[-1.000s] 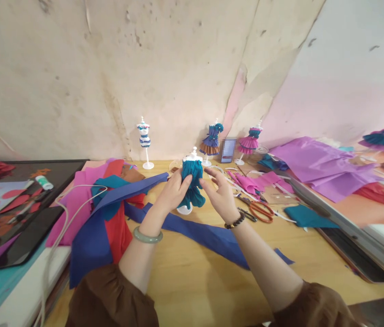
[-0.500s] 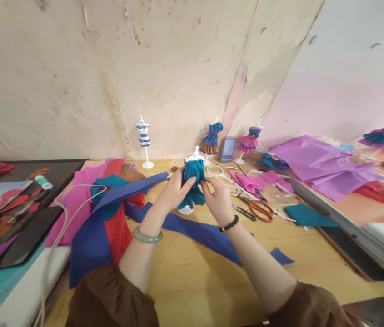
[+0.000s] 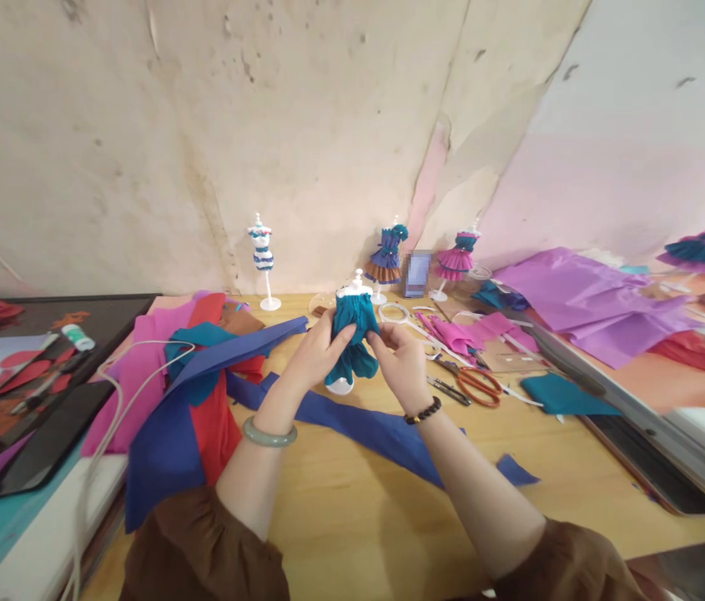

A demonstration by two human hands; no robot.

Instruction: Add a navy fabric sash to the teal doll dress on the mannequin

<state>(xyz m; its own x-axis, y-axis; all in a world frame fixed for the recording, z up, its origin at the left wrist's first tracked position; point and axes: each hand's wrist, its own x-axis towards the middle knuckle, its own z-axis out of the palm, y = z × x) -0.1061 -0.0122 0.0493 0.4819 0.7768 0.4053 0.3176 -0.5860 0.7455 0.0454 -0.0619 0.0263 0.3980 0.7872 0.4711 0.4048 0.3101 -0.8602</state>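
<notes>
A small white mannequin (image 3: 352, 291) in a teal paper dress (image 3: 352, 338) stands on the wooden table (image 3: 352, 517), its round base (image 3: 339, 386) showing below the skirt. My left hand (image 3: 314, 355) grips the dress from the left, thumb across its waist. From the right, my right hand (image 3: 403, 363) pinches the teal paper at the waist with closed fingers. A long blue paper strip (image 3: 377, 430) lies under my wrists.
Red, pink, blue and teal paper sheets (image 3: 183, 392) pile up at left beside a white cable (image 3: 108, 417). Orange-handled scissors (image 3: 477, 386) and snips (image 3: 449, 390) lie at right. Three dressed mannequins (image 3: 261, 250) (image 3: 388, 259) (image 3: 458, 259) stand along the wall, purple paper (image 3: 583, 305) beyond.
My right hand, open beside the dress a second ago, has closed onto the waist of the teal dress. My left hand has kept its grip.
</notes>
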